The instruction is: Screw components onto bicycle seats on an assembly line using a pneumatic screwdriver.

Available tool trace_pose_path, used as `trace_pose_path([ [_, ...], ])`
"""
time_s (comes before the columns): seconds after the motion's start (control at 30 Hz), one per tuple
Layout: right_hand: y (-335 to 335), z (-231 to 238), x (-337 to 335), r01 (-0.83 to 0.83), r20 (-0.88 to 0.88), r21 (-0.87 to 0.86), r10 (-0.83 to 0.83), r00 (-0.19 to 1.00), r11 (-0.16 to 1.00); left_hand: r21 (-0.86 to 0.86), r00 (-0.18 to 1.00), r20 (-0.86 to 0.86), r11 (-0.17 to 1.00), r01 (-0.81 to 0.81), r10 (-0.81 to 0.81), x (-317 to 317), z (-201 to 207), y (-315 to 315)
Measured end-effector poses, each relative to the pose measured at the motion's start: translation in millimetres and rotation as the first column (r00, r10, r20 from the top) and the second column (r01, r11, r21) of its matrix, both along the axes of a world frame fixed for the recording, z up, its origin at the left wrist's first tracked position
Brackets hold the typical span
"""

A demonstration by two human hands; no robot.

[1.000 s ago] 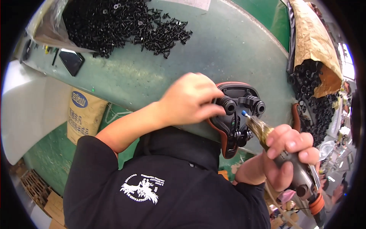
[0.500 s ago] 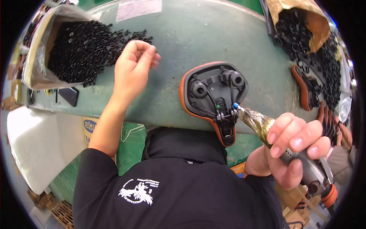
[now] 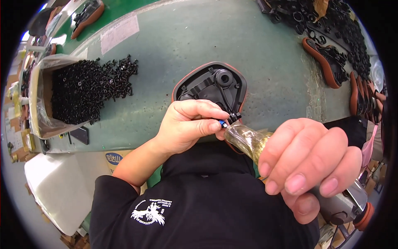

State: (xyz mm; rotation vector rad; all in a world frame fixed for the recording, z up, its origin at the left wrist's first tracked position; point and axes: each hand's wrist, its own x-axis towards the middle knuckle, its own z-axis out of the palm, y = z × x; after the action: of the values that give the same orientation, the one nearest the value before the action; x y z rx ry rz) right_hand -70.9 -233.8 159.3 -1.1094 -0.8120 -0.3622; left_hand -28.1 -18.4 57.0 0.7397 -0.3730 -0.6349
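An upside-down bicycle saddle, black plastic underneath with an orange-brown rim, lies on the green table in front of me. My left hand pinches a small black screw against the blue tip of the driver, right at the saddle's near end. My right hand grips a powered screwdriver with a clear wrapped nose and an orange end cap, angled up-left toward the saddle.
A heap of black screws spills from a plastic-lined box at the left. More saddles and a pile of black parts lie at the upper right. Another saddle rests far back left.
My left hand has come back from the screw pile to the driver tip, now pinching a screw. The right hand with the driver has come closer to the camera.
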Motion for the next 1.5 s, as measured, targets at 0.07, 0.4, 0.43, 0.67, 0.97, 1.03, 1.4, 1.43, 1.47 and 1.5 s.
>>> trace_pose_path([
  [0.07,-1.4,-0.6,-4.2,0.052,-0.015,0.019,-0.051,0.999,0.998,0.006,0.994,-0.044,0.995,0.103,-0.102,7.1,5.2,2.1],
  [0.4,-23.7,22.0,-2.2,0.065,-0.084,-0.108,-0.074,0.994,0.992,0.339,0.448,0.870,0.908,-0.247,-0.203,72.7,33.2,-9.1],
  [0.43,-20.9,19.5,-1.5,0.054,-0.082,-0.101,-0.062,0.995,0.993,0.356,0.315,0.922,0.816,-0.454,-0.227,84.5,32.0,-7.1],
  [0.67,-28.0,-2.2,11.8,0.257,0.061,-0.224,-0.249,0.966,0.940,0.698,0.404,0.709,0.657,-0.285,-0.578,134.6,9.0,-22.7],
  [0.97,-7.9,-18.9,29.3,0.249,-0.128,-0.174,-0.273,0.954,0.953,0.437,0.557,0.788,0.875,-0.207,-0.262,125.0,-40.0,-20.6],
  [1.03,-3.0,-21.6,33.4,0.255,-0.162,-0.193,-0.287,0.944,0.948,0.433,0.585,0.779,0.868,-0.244,-0.224,115.3,-39.5,-20.9],
  [1.4,22.9,-38.9,56.5,0.240,-0.149,-0.341,-0.304,0.941,0.909,0.394,0.593,0.779,0.894,-0.213,-0.203,114.5,-54.8,-18.6],
  [1.43,28.9,-35.4,57.4,0.240,-0.223,-0.281,-0.307,0.925,0.929,0.401,0.618,0.761,0.892,-0.209,-0.197,113.6,-54.0,-17.7],
  [1.47,30.1,-36.7,61.1,0.220,-0.244,-0.259,-0.284,0.927,0.940,0.394,0.628,0.757,0.892,-0.221,-0.179,112.7,-54.8,-16.0],
  [1.5,32.2,-38.7,64.9,0.185,-0.239,-0.274,-0.254,0.937,0.944,0.411,0.642,0.742,0.887,-0.211,-0.192,113.2,-55.7,-14.8],
])
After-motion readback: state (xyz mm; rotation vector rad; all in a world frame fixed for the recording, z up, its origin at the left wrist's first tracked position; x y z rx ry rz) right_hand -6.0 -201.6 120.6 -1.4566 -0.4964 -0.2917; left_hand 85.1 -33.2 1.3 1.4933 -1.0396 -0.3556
